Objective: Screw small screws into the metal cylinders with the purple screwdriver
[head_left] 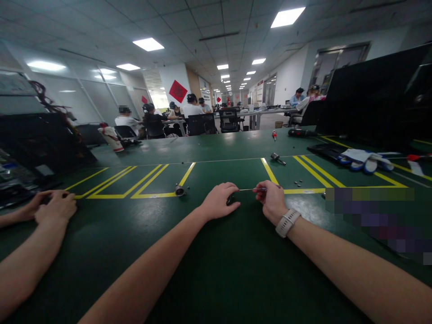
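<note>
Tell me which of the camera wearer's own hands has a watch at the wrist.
The right hand, the one gripping the thin-shafted tool: a pale-strapped watch circles its wrist, while the wrist of the left hand is bare.

Exposure dim overall. Ceiling panels [288, 17] burn out to white; soft glare patches on the green tabletop [131, 218], darkest at bottom centre. Black equipment [371, 99] at right sinks into shadow. Wide-angle stretch toward edges; distant background soft; pixelation lower right.
</note>
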Demonstrator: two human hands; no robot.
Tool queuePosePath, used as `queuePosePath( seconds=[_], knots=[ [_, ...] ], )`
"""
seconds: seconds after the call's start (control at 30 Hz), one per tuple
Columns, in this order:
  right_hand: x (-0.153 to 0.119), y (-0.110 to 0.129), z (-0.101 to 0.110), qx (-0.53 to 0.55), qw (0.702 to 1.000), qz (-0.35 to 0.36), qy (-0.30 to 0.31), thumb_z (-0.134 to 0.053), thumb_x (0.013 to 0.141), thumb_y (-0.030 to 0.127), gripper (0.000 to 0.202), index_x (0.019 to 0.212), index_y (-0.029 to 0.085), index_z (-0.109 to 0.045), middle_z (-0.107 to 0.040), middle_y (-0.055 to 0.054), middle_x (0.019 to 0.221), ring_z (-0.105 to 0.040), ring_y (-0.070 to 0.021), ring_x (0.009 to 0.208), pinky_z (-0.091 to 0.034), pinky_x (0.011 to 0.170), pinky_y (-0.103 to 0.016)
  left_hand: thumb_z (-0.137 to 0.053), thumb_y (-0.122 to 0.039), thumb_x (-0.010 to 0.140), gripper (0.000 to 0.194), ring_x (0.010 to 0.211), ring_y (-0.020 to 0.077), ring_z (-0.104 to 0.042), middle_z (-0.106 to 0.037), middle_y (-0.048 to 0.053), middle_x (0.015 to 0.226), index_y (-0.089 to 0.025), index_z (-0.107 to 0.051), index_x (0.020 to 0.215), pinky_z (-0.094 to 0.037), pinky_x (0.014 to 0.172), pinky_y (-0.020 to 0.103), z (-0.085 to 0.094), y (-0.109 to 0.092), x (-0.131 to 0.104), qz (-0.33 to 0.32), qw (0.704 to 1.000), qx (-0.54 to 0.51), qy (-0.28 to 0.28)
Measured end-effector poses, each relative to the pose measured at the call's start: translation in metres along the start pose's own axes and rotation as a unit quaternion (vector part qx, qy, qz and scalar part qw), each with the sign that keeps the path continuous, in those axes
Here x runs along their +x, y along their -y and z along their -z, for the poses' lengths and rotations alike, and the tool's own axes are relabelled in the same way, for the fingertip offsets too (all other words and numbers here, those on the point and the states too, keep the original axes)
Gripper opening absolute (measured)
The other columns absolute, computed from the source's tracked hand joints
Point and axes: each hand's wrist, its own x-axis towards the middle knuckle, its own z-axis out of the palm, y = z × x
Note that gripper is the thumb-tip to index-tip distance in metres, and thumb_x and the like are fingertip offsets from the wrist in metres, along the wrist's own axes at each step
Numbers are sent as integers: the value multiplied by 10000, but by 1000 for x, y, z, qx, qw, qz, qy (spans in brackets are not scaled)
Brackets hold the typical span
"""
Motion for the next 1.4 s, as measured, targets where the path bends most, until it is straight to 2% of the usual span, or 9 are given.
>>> queuePosePath(
  seconds=[0.23, 0.43, 0.77, 0.9, 1.0, 1.1, 1.17, 1.27, 1.4],
  knots=[
    [6, 5, 3, 41, 999, -13, -19, -546, 601, 153, 88, 529, 195, -516, -581, 0, 437, -459, -101, 379, -370, 345, -227, -465, -254, 873, 210, 984, 199, -552, -637, 69, 1042, -174, -643, 951, -429, 864, 354, -5, -3, 3, -27, 998, 36, 41],
    [4, 8, 3, 38, 999, -16, -8, -509, 617, 129, 83, 544, 168, -520, -569, 16, 417, -461, -79, 359, -371, 342, -187, -476, -239, 862, 157, 818, 171, -528, -594, 52, 859, -145, -598, 831, -434, 724, 300, -3, -5, -5, 24, 996, 83, 39],
    [5, 3, 7, -34, 998, 6, 43, -525, 676, 156, 98, 578, 162, -527, -584, 19, 468, -492, -73, 392, -410, 380, -172, -426, -292, 886, 221, 802, 176, -504, -566, 57, 858, -150, -571, 798, -407, 691, 296, 33, -6, -70, 100, 986, 107, 75],
    [0, 3, 6, -119, 988, 32, 88, -508, 773, 297, 225, 595, 163, -539, -570, 2, 476, -507, -93, 399, -433, 385, -200, -404, -296, 888, 262, 758, 179, -504, -568, 62, 819, -151, -586, 768, -397, 679, 306, 49, 4, -96, 121, 978, 157, 70],
    [-4, 11, 3, -212, 966, 68, 135, -458, 804, 518, 431, 602, 154, -569, -524, -9, 419, -484, -122, 353, -413, 342, -241, -389, -301, 888, 287, 738, 182, -509, -568, 61, 782, -158, -588, 738, -397, 674, 307, 57, 14, -110, 157, 966, 198, 61],
    [0, 28, 5, -290, 936, 159, 119, -370, 817, 606, 504, 683, 166, -575, -543, -13, 479, -531, -142, 433, -452, 427, -264, -380, -307, 886, 300, 729, 189, -526, -575, 70, 779, -157, -588, 730, -403, 652, 303, 62, 20, -116, 197, 955, 215, 53],
    [9, 42, 14, -340, 908, 236, 66, -386, 839, 546, 413, 771, 180, -566, -616, -45, 686, -600, -176, 671, -488, 619, -301, -368, -327, 888, 323, 712, 196, -535, -582, 76, 775, -157, -593, 730, -405, 632, 307, 63, 20, -117, 205, 951, 224, 54],
    [29, 55, 37, -435, 849, 298, -17, -489, 814, 337, 172, 864, 182, -546, -602, -104, 1003, -506, -267, 1052, -362, 915, -426, -360, -382, 888, 362, 714, 214, -546, -594, 82, 770, -158, -603, 738, -416, 664, 340, 63, 17, -115, 188, 948, 255, 38],
    [58, 50, 67, -544, 787, 273, -96, -501, 757, 196, 187, 937, 147, -519, -528, -186, 1154, -377, -354, 1196, -224, 978, -551, -408, -401, 866, 339, 860, 262, -555, -623, 119, 911, -142, -627, 857, -407, 804, 419, 63, 13, -113, 134, 944, 298, -31]
  ],
)
